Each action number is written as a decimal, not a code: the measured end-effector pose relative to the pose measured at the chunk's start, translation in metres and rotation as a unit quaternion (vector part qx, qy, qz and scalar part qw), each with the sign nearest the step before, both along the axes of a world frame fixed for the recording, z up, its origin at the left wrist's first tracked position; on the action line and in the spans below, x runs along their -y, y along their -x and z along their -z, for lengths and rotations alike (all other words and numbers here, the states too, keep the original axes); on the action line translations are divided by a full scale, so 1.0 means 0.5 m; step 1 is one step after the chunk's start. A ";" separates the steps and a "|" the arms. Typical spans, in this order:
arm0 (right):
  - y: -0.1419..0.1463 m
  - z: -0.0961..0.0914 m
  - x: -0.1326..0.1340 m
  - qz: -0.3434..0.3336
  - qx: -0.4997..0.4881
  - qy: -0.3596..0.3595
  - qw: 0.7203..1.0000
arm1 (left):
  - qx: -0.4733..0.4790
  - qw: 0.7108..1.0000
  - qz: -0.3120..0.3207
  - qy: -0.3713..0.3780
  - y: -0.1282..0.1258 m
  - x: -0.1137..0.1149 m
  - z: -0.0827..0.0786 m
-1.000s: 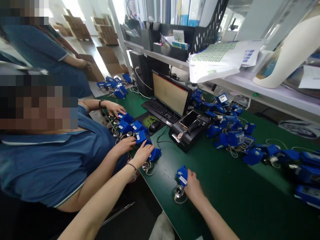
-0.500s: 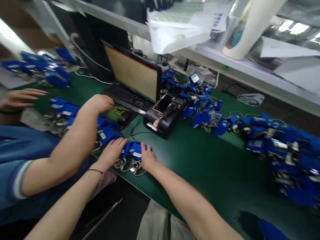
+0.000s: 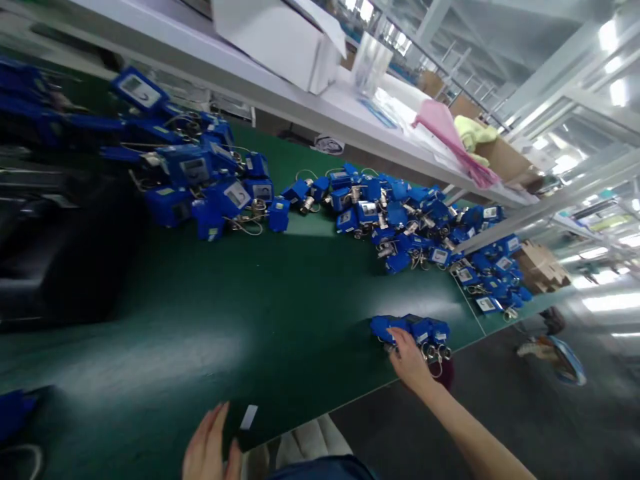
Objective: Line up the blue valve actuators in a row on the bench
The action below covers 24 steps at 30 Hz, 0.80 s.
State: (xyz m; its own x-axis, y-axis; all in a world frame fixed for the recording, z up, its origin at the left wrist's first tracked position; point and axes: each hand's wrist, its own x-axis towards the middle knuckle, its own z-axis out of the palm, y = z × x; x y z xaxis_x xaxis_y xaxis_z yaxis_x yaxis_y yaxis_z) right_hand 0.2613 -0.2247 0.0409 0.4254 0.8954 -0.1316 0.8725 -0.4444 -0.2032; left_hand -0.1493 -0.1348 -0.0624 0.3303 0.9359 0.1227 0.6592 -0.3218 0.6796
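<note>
My right hand (image 3: 411, 360) reaches to a short row of blue boxy meters with metal pipe fittings (image 3: 424, 328) near the table's front edge. Its fingers are spread, at the leftmost blue meter (image 3: 381, 327); whether they touch it is hard to see. My left hand (image 3: 210, 445), slightly blurred, is over the front of the green table (image 3: 280, 293) with fingers apart and nothing in them. Just right of it lies a small white label (image 3: 249, 417).
Many blue meters (image 3: 400, 213) with wires lie along the back and right; another cluster (image 3: 200, 167) is at back left. A black device (image 3: 65, 247) stands at left. A shelf (image 3: 280, 87) overhangs the back. Cardboard (image 3: 540, 267) is at far right.
The view has swung right. Both my hands have left the meters at the left; the right is now at another row, the left over the table. The co-worker and monitor are out of view.
</note>
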 end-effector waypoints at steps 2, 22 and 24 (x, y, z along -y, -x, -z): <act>-0.136 -0.002 0.072 0.087 0.077 0.018 0.993 | 0.008 0.998 0.056 -0.017 -0.121 0.000 -0.027; -0.484 0.097 0.192 0.218 -0.261 -0.005 0.941 | -0.165 0.965 0.203 0.023 -0.863 0.110 -0.110; -0.466 0.095 0.176 0.220 -0.265 0.006 0.939 | -0.154 0.970 0.187 0.026 -0.854 0.104 -0.106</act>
